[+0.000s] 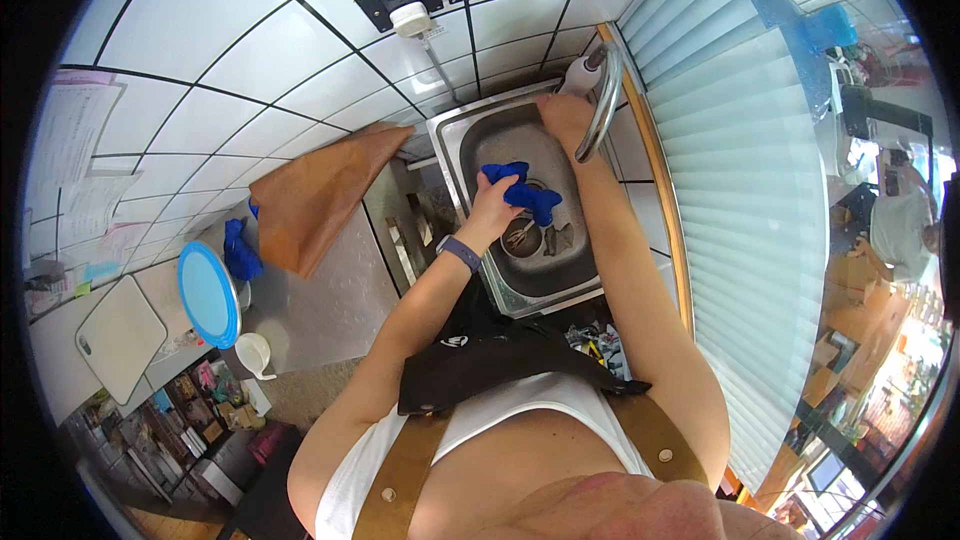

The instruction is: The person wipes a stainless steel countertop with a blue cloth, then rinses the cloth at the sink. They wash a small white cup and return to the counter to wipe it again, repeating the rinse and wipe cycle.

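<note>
My left hand (495, 204) grips a bunched blue cloth (531, 196) over the basin of a stainless-steel sink (480, 131). My right hand (559, 114) is at the sink's far right corner, beside a white bottle (581, 76) and behind the curved metal faucet (600, 116). Its fingers are mostly hidden, so I cannot tell what it touches. Below the cloth, in the basin, a metal whisk or similar wire utensil (519, 238) lies in a round container or drain. A small dark scrap (559, 238) lies beside it.
Left of the sink are a brown sheet (322, 202), another blue cloth (241, 249), a round blue lid or tray (208, 294), a white ladle-like cup (253, 352) and a cutting board (121, 339). A wood-edged pleated screen (739, 240) stands close on the right. A plug (410, 19) sits in the wall socket.
</note>
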The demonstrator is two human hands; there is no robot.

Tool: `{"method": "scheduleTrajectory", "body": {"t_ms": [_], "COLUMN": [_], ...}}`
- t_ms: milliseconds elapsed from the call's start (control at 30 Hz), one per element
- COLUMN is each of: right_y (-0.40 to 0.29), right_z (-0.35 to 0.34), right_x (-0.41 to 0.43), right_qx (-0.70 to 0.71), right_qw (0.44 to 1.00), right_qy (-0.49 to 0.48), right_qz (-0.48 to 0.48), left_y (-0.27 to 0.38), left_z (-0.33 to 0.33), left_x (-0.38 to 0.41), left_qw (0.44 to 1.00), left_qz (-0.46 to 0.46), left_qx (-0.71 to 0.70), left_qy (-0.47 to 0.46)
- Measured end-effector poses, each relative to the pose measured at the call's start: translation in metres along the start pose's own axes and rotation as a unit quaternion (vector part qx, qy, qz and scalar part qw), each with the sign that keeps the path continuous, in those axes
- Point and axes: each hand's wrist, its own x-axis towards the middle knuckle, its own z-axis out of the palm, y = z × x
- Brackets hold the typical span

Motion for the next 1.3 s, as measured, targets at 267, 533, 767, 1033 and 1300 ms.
{"method": "scheduleTrajectory", "body": {"t_ms": [267,533,767,1033,1300], "right_y": [0.082,0.000,-0.055,-0.038,-0.057], "right_z": [0.122,0.099,0.031,0.042,0.012], "right_x": [-0.035,-0.135,-0.193,-0.182,-0.201], "right_qx": [0.486,0.531,0.742,0.641,0.691], "right_qw": [0.857,0.792,0.525,0.675,0.632], "right_qy": [0.082,0.053,-0.042,0.114,0.148], "right_qz": [0.150,0.296,0.415,0.348,0.319], "left_y": [-0.019,-0.025,-0.025,-0.038,-0.020], "left_z": [-0.005,-0.004,0.000,-0.009,-0.018], "left_x": [0.018,0.029,0.014,0.022,0.040], "left_qw": [0.983,0.986,0.991,0.979,0.974], "left_qz": [-0.080,-0.044,-0.062,-0.087,-0.038], "left_qx": [-0.159,-0.154,-0.112,-0.136,-0.188], "left_qy": [-0.054,-0.045,-0.039,-0.126,-0.119]}}
